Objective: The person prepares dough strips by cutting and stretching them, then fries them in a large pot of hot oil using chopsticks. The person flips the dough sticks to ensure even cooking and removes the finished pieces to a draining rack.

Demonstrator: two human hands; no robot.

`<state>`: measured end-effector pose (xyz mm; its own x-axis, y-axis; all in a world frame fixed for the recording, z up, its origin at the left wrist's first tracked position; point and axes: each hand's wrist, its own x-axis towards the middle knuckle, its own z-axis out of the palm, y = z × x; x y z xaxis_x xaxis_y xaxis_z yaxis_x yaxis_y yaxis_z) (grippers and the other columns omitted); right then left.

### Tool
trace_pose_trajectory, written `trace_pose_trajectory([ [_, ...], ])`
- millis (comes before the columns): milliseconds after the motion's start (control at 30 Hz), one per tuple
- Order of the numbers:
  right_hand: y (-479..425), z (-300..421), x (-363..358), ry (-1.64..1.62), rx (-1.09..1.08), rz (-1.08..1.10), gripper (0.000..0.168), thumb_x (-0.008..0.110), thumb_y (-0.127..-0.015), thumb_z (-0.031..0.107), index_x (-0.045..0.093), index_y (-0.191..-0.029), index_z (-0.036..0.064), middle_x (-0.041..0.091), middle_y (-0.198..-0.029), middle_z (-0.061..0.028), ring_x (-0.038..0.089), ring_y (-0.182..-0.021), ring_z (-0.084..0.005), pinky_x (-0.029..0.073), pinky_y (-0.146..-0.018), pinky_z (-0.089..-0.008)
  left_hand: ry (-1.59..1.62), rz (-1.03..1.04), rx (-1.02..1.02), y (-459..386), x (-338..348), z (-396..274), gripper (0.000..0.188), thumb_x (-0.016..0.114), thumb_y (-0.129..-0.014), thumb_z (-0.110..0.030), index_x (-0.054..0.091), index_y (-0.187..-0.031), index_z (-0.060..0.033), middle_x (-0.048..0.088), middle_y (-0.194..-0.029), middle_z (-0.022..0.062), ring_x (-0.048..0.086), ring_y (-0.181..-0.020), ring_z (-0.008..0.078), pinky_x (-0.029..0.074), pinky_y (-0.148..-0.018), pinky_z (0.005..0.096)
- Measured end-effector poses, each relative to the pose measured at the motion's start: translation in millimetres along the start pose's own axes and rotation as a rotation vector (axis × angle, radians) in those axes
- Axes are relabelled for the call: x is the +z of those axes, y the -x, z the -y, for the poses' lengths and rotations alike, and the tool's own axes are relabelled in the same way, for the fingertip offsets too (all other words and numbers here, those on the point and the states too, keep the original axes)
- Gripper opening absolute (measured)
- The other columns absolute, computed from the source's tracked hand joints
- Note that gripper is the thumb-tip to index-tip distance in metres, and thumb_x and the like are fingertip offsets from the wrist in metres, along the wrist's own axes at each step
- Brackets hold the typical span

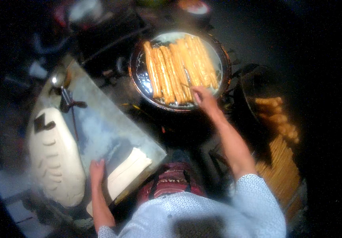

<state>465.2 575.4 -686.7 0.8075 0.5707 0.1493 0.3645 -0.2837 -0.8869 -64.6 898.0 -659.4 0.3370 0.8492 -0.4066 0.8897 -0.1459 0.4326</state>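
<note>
My right hand (203, 98) grips a thin metal utensil (188, 76), perhaps tongs, over the near rim of a round pan of oil (143, 84). Several golden fried dough sticks (166, 74) float there side by side; steam blurs those at the right. On the floured metal worktop (120, 125), my left hand (97, 170) is beside a flat strip of raw dough (130, 172). Its fingers look curled, but I cannot tell whether they hold anything. Left of that hand lies a large, dented slab of raw dough (56, 157) with a dark flat tool (44, 122) on top.
A shiny rounded metal vessel (58, 79) and a dark-handled tool (72, 103) occupy the worktop's far end. More fried dough sticks (273, 116) are heaped at the right, above a ribbed tan surface (281, 166). The worktop's corner (163, 154) points toward the pan.
</note>
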Motion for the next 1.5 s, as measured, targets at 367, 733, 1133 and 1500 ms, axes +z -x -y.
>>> trace_pose_trajectory([
  [367,-9,-13,-38,-0.247,0.160,-0.529,0.020,0.064,-0.099,0.015,0.067,-0.112,0.001,0.071,-0.104,-0.0084,0.066,-0.091,-0.0156,0.054,-0.078,-0.0311,-0.130,-0.020,-0.014,0,2,-4,0.046,0.066,-0.093,-0.040,0.052,-0.089,0.0036,0.056,-0.080,0.0185,0.054,-0.077,0.0288,0.045,-0.073,0.0444],
  [733,-7,-6,-3,0.379,-0.131,-0.180,0.022,0.064,-0.090,0.007,0.067,-0.112,0.004,0.069,-0.105,-0.0156,0.067,-0.099,-0.0289,0.054,-0.085,-0.0387,-0.059,-0.072,-0.003,13,9,-5,0.044,0.066,-0.093,-0.038,0.050,-0.087,0.0029,0.055,-0.078,0.0173,0.050,-0.072,0.0280,0.045,-0.071,0.0434],
  [1133,-1,20,-44,0.213,-0.331,-0.363,0.012,0.058,-0.094,0.007,0.064,-0.104,0.003,0.065,-0.097,-0.0177,0.064,-0.092,-0.0383,0.052,-0.081,-0.0455,-0.100,-0.118,0.017,2,21,17,0.046,0.067,-0.093,-0.039,0.048,-0.082,0.0015,0.053,-0.075,0.0171,0.047,-0.069,0.0289,0.042,-0.067,0.0455],
  [1500,-40,-36,-74,0.164,0.028,0.068,0.024,0.067,-0.087,0.004,0.067,-0.111,0.004,0.070,-0.103,-0.0148,0.067,-0.097,-0.0345,0.053,-0.087,-0.0425,-0.118,-0.055,-0.038,10,15,-6,0.047,0.068,-0.093,-0.039,0.048,-0.085,0.0024,0.050,-0.077,0.0139,0.046,-0.073,0.0243,0.043,-0.070,0.0431],
])
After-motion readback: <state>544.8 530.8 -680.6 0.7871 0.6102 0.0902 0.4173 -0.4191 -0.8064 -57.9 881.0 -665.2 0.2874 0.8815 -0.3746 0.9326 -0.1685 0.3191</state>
